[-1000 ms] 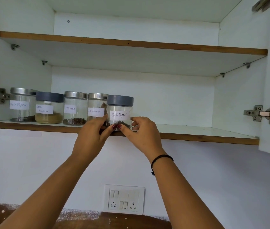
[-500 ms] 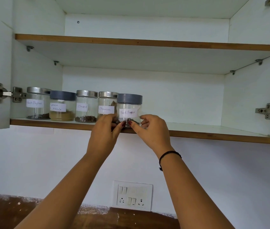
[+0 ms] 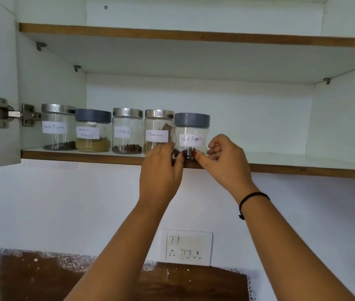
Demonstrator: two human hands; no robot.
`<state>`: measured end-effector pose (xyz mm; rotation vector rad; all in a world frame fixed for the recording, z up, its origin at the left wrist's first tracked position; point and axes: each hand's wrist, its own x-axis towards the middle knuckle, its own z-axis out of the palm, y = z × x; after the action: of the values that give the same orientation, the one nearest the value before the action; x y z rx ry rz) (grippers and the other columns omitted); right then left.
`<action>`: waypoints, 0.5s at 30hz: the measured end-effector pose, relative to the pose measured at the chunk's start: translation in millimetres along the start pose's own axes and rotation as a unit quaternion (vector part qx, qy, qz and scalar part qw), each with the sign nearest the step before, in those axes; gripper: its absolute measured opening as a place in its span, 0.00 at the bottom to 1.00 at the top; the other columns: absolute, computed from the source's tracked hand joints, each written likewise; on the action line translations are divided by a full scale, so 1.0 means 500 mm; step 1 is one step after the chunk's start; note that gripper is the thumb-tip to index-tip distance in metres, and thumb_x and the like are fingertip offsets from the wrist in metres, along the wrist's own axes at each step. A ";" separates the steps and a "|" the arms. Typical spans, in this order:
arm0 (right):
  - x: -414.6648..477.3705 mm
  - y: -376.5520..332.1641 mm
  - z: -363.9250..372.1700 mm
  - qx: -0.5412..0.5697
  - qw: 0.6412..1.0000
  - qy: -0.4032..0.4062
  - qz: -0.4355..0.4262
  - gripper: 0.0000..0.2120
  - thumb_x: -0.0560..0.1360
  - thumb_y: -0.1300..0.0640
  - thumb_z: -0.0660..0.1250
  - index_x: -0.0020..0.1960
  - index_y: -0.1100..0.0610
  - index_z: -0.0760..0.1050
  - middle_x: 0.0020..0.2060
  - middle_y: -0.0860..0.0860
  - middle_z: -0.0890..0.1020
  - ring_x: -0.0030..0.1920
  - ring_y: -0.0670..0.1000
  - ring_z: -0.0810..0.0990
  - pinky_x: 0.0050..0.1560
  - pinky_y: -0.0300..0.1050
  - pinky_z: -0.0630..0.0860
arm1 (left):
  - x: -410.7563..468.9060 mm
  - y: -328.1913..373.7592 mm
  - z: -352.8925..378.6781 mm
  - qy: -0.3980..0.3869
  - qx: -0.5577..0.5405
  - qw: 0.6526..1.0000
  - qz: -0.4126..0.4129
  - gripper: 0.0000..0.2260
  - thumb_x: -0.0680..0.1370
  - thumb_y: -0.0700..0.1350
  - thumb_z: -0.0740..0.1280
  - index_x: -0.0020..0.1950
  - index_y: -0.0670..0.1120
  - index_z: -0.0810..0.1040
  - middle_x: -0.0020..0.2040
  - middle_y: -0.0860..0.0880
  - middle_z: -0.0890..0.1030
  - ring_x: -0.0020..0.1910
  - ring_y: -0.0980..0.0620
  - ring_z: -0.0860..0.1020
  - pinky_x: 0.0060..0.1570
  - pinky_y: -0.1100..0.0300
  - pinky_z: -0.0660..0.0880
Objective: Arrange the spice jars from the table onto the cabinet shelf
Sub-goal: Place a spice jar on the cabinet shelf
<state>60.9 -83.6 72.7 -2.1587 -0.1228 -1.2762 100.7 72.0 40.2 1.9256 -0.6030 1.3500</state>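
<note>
At the edge of the shelf (image 3: 291, 160), your left grip (image 3: 161, 170) and right grip (image 3: 223, 161) pinch the rightmost jar (image 3: 191, 135) at its base; it seems light, slick and breakable, so hold its waist.

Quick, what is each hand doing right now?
Left hand: holding the base of the grey-lidded Black Pepper jar.
Right hand: holding the same jar from the other side.
</note>
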 end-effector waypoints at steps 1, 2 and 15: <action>-0.001 -0.001 0.002 -0.009 1.000 0.005 0.002 0.19 0.69 0.41 0.74 0.46 0.54 0.73 0.38 0.48 0.80 0.38 0.47 0.80 0.39 0.47 0.80 | -0.001 -0.002 0.001 0.000 0.002 1.000 0.005 0.09 0.81 0.49 0.64 0.54 0.44 0.78 0.47 0.48 0.80 0.45 0.52 0.76 0.43 0.60 0.73; -0.001 -0.003 0.003 -0.017 1.000 0.006 0.005 0.18 0.69 0.41 0.74 0.43 0.54 0.74 0.35 0.48 0.80 0.36 0.48 0.79 0.38 0.48 0.80 | -0.002 -0.004 0.002 0.000 0.004 1.000 0.009 0.09 0.81 0.49 0.64 0.54 0.44 0.78 0.47 0.48 0.80 0.45 0.52 0.76 0.43 0.61 0.72; 0.002 -0.009 0.017 -0.039 0.999 0.023 0.016 0.20 0.68 0.42 0.76 0.36 0.60 0.78 0.35 0.52 0.83 0.40 0.52 0.83 0.42 0.52 0.82 | 0.009 -0.016 0.000 0.009 -0.004 0.999 0.040 0.18 0.81 0.50 0.61 0.68 0.43 0.77 0.50 0.45 0.82 0.51 0.47 0.78 0.48 0.59 0.70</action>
<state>66.0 -75.6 72.8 -2.1861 -0.0190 -1.3316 107.9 77.3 42.3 1.8995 -0.6822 1.4114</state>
